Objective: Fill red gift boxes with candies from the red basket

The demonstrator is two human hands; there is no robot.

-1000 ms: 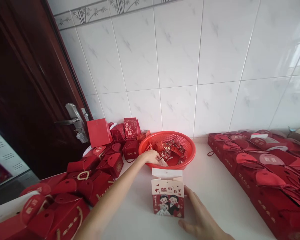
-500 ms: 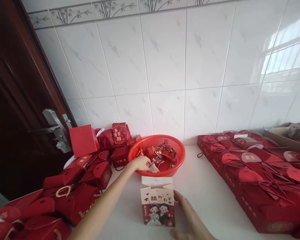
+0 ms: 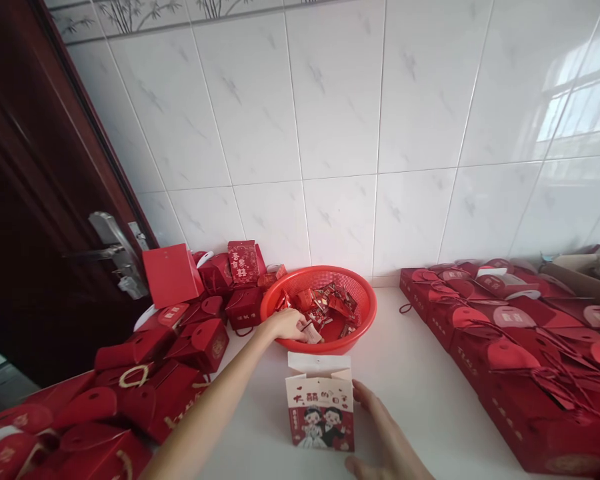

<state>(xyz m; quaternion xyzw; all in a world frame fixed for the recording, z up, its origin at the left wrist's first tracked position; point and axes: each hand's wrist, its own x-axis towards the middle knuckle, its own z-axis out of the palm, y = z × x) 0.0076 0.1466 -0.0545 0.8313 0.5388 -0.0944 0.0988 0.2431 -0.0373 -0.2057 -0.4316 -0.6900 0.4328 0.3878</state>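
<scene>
Over the near left part of a red plastic basket (image 3: 367, 323), my left hand (image 3: 286, 325) is closed, its fingertips pinching a pale pink wrapped candy (image 3: 311, 332). Several red candy packets (image 3: 330, 301) lie in the basket. In front of it a white and red candy box (image 3: 321, 417) stands upright on the white table with its top flaps open; a cartoon bride and groom are printed on it. My right hand (image 3: 380, 433) rests at the box's right side. Its fingers and thumb are apart, and the fingertips are at or touching the box's side.
Folded red gift boxes (image 3: 200, 343) are heaped on the left. Rows of red boxes with cords (image 3: 510, 353) stand on the right, with an open cardboard carton (image 3: 575, 273) behind them. A tiled wall (image 3: 340, 220) backs the table, and a dark door (image 3: 40, 200) is at left.
The view has shifted slightly. My left hand now shows the pale candy a little more clearly at the basket's near rim. My right hand and the box keep their places.
</scene>
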